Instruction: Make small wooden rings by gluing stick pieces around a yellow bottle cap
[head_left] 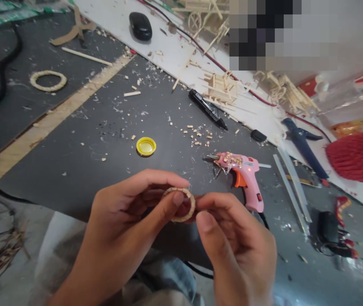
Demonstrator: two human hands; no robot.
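Near the table's front edge, my left hand (127,225) pinches a small ring (191,208) built from short pale wooden pieces. Its thumb lies over the ring's upper part, with the other fingers behind. My right hand (235,242) has curled fingers that meet the ring's right side; its thumb tip sits just beside it, and some fingertips are hidden. Right of the hands lies a pink hot glue gun (250,180) with an orange trigger, its nozzle pointing left and wood bits stuck on its barrel. Beyond the hands rests a yellow cap (146,146).
A larger pale ring (48,80) lies at the left, past a wooden strip (47,123). A black marker (207,109), wood bits (197,135), clear glue sticks (291,191), dark blue pliers-like tool (305,144) and red-handled tool (342,212) occupy the table. Small stick models (221,87) stand behind.
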